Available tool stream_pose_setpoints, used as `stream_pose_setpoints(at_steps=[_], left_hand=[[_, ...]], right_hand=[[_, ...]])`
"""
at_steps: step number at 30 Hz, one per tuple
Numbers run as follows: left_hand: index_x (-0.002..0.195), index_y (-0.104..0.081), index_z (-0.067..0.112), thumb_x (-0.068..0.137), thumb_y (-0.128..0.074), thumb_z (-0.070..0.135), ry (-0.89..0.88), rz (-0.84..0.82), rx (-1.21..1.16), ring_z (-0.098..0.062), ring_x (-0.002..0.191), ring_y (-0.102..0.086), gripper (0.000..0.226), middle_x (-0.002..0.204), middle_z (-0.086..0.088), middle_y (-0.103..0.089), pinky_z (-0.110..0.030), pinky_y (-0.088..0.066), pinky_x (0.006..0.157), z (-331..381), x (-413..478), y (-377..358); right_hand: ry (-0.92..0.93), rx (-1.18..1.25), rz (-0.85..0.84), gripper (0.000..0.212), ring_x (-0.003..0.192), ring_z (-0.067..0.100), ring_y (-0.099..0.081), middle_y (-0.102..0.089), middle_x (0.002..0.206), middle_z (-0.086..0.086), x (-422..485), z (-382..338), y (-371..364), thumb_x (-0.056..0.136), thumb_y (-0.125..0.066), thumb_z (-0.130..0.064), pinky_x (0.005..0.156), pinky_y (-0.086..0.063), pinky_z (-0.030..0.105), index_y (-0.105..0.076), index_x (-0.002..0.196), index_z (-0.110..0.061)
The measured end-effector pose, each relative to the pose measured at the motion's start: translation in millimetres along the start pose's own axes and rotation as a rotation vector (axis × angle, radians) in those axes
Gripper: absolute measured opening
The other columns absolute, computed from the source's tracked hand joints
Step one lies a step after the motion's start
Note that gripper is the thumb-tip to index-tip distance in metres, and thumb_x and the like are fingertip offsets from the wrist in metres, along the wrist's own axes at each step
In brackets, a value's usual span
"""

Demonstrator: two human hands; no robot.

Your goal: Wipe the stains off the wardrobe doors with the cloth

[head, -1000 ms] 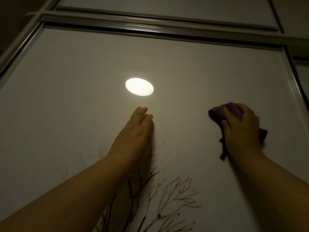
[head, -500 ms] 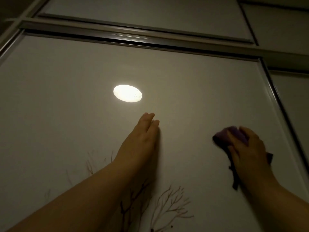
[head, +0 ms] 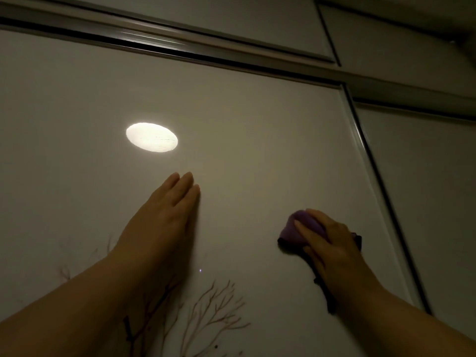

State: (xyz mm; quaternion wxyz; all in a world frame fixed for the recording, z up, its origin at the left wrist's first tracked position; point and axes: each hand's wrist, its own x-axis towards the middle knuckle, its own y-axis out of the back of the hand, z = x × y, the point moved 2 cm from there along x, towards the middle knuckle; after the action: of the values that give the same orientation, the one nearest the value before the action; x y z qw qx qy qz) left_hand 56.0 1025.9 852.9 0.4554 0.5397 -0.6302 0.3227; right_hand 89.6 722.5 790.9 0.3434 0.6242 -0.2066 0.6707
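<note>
purple cloth [head: 298,229] under right hand [head: 332,243], wardrobe door [head: 257,150]

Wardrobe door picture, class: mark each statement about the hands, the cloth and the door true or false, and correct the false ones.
1. The right hand presses a purple cloth against the wardrobe door. True.
2. The left hand grips a spray bottle. False: it lies flat and open on the door, holding nothing.
3. A bright oval light patch sits above the left hand. True.
4. The door is plain all over. False: a branch pattern shows on its lower part.
</note>
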Motion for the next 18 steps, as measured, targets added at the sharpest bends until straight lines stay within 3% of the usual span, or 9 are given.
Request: stream_pose_setpoints(at_steps=[2,4,6,8,10,12,14,16,18], left_hand=[[0.139,-0.027,0.011,0.087,-0.052,0.006,0.023,-0.025,-0.001,-0.025,0.137,-0.015,0.058,0.148,-0.006,-0.021,-0.042,-0.022,0.105,-1.3,-0.6,-0.4],[0.137,-0.031,0.008,0.081,-0.061,0.003,0.007,-0.032,0.009,-0.029,0.134,-0.022,0.064,0.146,-0.008,-0.025,-0.044,-0.025,0.101,-1.4,0.0,-1.2],[0.137,-0.031,0.009,0.079,-0.062,0.002,0.027,-0.034,0.006,-0.028,0.133,-0.023,0.065,0.145,-0.006,-0.025,-0.045,-0.027,0.099,-2.1,-0.2,-1.5],[0.136,-0.033,0.009,0.08,-0.06,0.0,0.037,-0.03,0.018,-0.028,0.133,-0.025,0.062,0.145,-0.007,-0.028,-0.045,-0.029,0.098,-2.5,-0.5,-1.0],[0.134,-0.039,0.006,0.081,-0.059,-0.001,0.015,-0.003,0.044,-0.03,0.13,-0.03,0.057,0.142,-0.013,-0.035,-0.046,-0.03,0.095,-0.8,-0.2,-0.9],[0.133,-0.042,0.006,0.077,-0.064,-0.001,0.015,-0.019,0.035,-0.03,0.129,-0.03,0.061,0.141,-0.014,-0.037,-0.046,-0.03,0.095,-0.3,-0.4,-1.9],[0.134,-0.042,0.008,0.076,-0.066,0.001,0.028,-0.028,0.02,-0.028,0.13,-0.03,0.063,0.142,-0.012,-0.037,-0.046,-0.031,0.097,-2.5,-0.4,-2.3],[0.134,-0.041,0.009,0.077,-0.064,0.004,0.025,-0.03,0.021,-0.029,0.131,-0.03,0.061,0.143,-0.012,-0.037,-0.048,-0.033,0.098,-5.2,-0.9,-4.5],[0.133,-0.043,0.008,0.079,-0.06,0.008,0.025,-0.027,0.001,-0.03,0.13,-0.031,0.057,0.142,-0.013,-0.039,-0.051,-0.034,0.097,-7.1,0.3,-5.8]], right_hand=[[-0.179,0.002,0.123,0.042,0.125,0.014,-0.054,-0.05,0.142,-0.009,17.9,25.0,16.1,0.103,-0.053,-0.031,0.1,-0.051,0.048,-0.044,0.142,-0.045],[-0.328,-0.04,0.313,0.049,0.115,0.017,-0.05,-0.043,0.141,0.0,46.4,39.5,25.1,0.103,-0.055,-0.033,0.096,-0.049,0.04,-0.036,0.145,-0.048],[-0.401,-0.098,0.41,0.051,0.112,0.012,-0.043,-0.04,0.142,0.001,77.6,41.9,19.1,0.104,-0.051,-0.031,0.093,-0.037,0.027,-0.032,0.15,-0.043],[-0.468,-0.042,0.425,0.047,0.118,0.02,-0.045,-0.037,0.145,0.001,95.0,25.4,4.6,0.105,-0.047,-0.032,0.097,-0.036,0.03,-0.035,0.15,-0.041],[-0.311,-0.162,0.258,0.049,0.132,0.027,-0.035,-0.029,0.157,0.001,86.5,-2.4,-23.3,0.102,-0.044,-0.028,0.112,-0.026,0.027,-0.037,0.151,-0.031],[-0.11,-0.211,0.145,0.056,0.131,0.026,-0.03,-0.03,0.157,0.005,52.2,-23.2,-41.8,0.094,-0.041,-0.031,0.111,-0.014,0.015,-0.043,0.149,-0.022],[0.112,-0.225,0.08,0.054,0.126,0.028,-0.036,-0.035,0.153,0.006,7.2,-24.0,-47.6,0.089,-0.05,-0.025,0.109,-0.021,0.025,-0.052,0.143,-0.015],[0.229,-0.271,0.063,0.052,0.129,0.028,-0.037,-0.029,0.155,0.0,-23.7,-3.7,-35.8,0.092,-0.056,-0.021,0.111,-0.025,0.033,-0.048,0.144,-0.024],[0.075,-0.212,0.119,0.06,0.132,0.027,-0.038,-0.027,0.153,-0.009,-21.4,22.7,-12.2,0.094,-0.06,-0.015,0.113,-0.031,0.042,-0.039,0.142,-0.045]])
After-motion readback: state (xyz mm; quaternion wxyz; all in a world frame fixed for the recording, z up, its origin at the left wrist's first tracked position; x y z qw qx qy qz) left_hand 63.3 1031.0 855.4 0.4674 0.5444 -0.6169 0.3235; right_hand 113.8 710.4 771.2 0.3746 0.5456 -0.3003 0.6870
